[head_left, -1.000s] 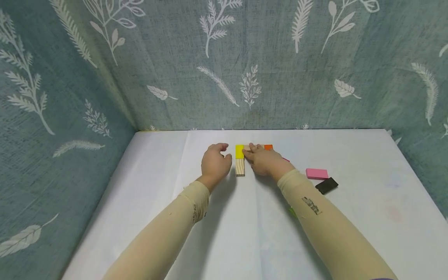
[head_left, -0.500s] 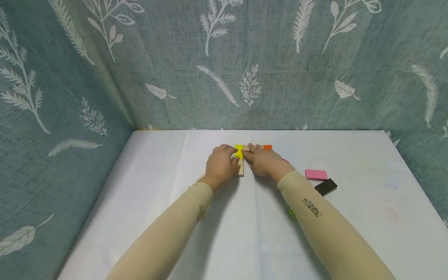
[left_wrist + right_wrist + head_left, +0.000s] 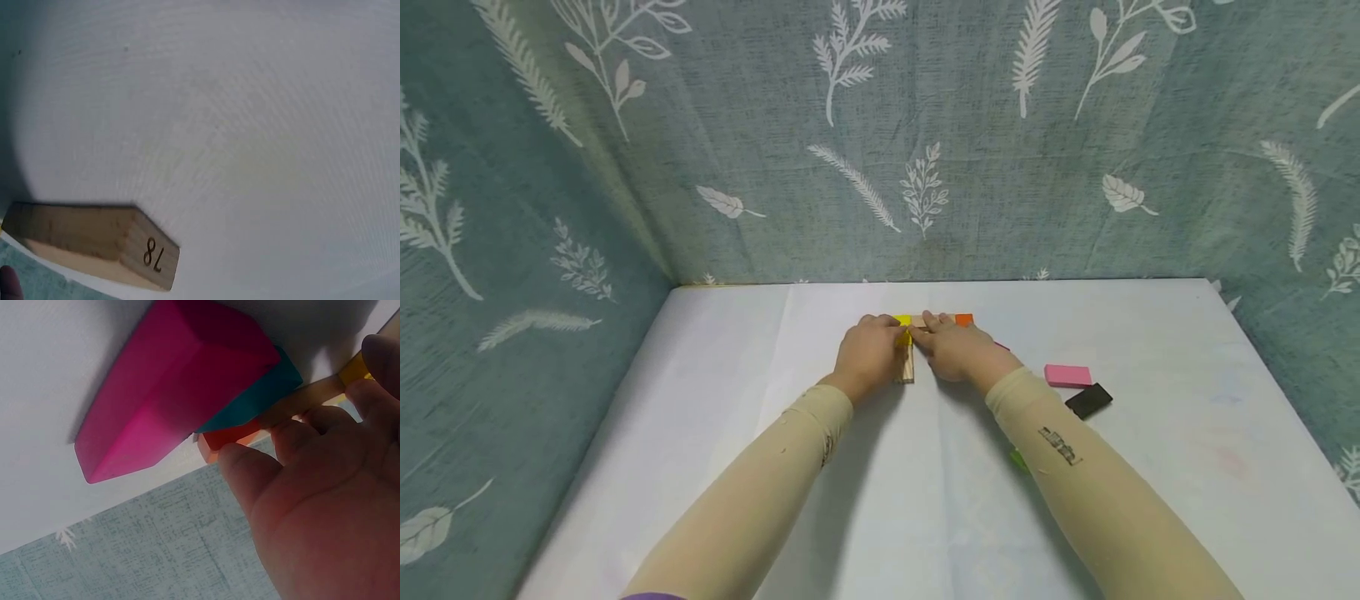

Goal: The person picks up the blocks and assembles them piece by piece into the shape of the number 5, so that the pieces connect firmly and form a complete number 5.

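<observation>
My left hand (image 3: 868,352) reaches to the yellow block (image 3: 904,320), fingertips right at its left side and top. Below it, toward me, lies a plain wooden block (image 3: 910,368). A wooden block (image 3: 81,237) marked 78 shows in the left wrist view, a fingertip (image 3: 9,284) beyond it. My right hand (image 3: 958,350) rests with spread fingers along another wooden block (image 3: 917,320) that runs right from the yellow one to an orange block (image 3: 964,319). In the right wrist view, a teal block (image 3: 265,394) and a magenta block (image 3: 169,387) sit beside that row.
On the white tabletop (image 3: 737,333), a pink block (image 3: 1067,376) and a black block (image 3: 1088,402) lie right of my right forearm. A green block (image 3: 1018,460) is partly hidden by that forearm. Leaf-patterned cloth (image 3: 760,233) stands behind and to the left.
My left hand has moved right from beside the row onto the yellow block. My right hand stays on the wooden block. The head view has shifted slightly.
</observation>
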### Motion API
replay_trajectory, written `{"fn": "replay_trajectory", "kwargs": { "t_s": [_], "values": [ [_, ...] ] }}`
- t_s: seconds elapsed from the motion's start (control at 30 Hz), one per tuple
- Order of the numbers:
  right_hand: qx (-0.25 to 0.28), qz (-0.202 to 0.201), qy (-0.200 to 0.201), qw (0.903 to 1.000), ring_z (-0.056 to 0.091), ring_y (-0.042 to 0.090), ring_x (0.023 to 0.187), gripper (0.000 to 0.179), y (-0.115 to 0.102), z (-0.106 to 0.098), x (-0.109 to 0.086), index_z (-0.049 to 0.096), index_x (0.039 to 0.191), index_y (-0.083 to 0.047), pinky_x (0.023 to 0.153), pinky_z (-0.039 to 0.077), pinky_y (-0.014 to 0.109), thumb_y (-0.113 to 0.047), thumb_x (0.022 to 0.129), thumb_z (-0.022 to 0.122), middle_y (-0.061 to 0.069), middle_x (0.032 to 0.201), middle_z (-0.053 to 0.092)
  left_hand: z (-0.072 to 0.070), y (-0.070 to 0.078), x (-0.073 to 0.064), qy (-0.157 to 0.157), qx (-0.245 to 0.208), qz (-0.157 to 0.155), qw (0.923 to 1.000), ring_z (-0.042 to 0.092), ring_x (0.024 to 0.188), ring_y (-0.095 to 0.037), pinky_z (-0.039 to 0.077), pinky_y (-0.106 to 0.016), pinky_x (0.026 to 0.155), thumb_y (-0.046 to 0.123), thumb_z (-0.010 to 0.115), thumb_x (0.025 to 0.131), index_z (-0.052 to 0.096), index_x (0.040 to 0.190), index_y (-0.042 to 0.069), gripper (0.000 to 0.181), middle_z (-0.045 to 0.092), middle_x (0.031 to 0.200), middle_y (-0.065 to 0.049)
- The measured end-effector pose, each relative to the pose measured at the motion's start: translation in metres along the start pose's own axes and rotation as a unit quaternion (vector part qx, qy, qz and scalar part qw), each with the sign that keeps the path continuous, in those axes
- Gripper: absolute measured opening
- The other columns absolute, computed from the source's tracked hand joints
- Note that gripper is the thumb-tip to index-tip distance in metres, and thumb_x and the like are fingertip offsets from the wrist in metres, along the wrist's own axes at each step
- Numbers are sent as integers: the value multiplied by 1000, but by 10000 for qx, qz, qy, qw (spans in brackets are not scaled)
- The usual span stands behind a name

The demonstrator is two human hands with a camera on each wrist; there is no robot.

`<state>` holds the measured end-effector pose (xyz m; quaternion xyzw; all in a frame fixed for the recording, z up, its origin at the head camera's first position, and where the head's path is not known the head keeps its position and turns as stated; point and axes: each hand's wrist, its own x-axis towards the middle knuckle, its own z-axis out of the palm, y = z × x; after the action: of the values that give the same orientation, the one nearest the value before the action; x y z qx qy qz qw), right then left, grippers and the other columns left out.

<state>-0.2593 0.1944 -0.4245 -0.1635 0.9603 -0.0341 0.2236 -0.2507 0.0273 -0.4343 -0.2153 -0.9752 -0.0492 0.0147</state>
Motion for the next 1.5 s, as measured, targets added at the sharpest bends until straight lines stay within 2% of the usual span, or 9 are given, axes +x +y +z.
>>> {"fn": "replay_trajectory", "kwargs": {
  "t_s": [0.37,0.7,0.9,1.0,1.1,1.17,1.23,1.37,1.5],
  "values": [
    [93,-117,44,9999,9,30,158,61,3,0,-3,18,162,-30,123,20,58,-32,107,45,2,171,7,8,-3,1,-65,-550,-152,9984,63,114,-23,53,-40,100,29,65,100,74,123,15,28,68,128,0],
    [763,-283,373,9960,21,30,155,62,9,1,1,15,163,-29,122,26,54,-31,108,43,1,170,15,15,-7,1,-5,-799,-238,9965,64,114,-24,52,-42,101,29,69,97,75,121,15,28,69,125,0],
    [1084,-440,1036,9877,26,27,154,57,13,-2,-8,21,162,-22,122,27,52,-30,109,41,1,169,18,9,-8,2,-114,-667,-80,9977,65,108,-26,55,-45,94,29,68,98,76,119,18,25,70,120,0],
    [711,-426,1702,9819,51,27,139,49,7,-1,-24,42,155,-17,111,43,51,-29,108,45,5,157,46,4,-9,6,-236,-489,31,9985,65,105,-26,55,-46,91,28,67,99,77,118,20,23,70,117,1],
    [92,-615,2093,9759,71,25,98,29,-12,12,-45,69,125,-16,82,57,44,-27,104,53,4,116,74,1,-10,10,-375,-363,134,9985,64,104,-26,55,-45,90,28,66,100,77,118,23,22,71,116,2],
    [-372,-1078,2204,9687,67,20,74,17,-31,24,-59,72,100,-17,64,55,40,-25,100,57,0,88,73,0,-11,11,-383,-339,234,9984,64,103,-26,55,-45,89,28,65,100,78,117,24,22,71,114,1],
    [-854,-1658,2266,9560,62,17,67,15,-52,37,-68,67,87,-18,57,50,35,-24,98,59,-4,76,65,-1,-12,12,-327,-335,295,9985,64,102,-25,55,-45,90,28,65,100,78,117,24,21,71,114,1],
    [-1666,-2467,2610,9183,64,14,77,9,-90,54,-73,71,97,-23,61,50,31,-23,96,62,-8,87,66,0,-14,12,-183,-398,320,9985,65,102,-25,55,-44,91,27,66,99,78,116,23,21,72,112,0],
    [-2093,-2428,2552,9122,63,12,92,27,-111,69,-67,71,122,-27,72,49,30,-31,98,59,-9,107,71,1,-15,11,-180,-518,313,9980,65,106,-26,54,-44,94,27,67,99,77,118,21,22,72,114,0]
  ]
}}
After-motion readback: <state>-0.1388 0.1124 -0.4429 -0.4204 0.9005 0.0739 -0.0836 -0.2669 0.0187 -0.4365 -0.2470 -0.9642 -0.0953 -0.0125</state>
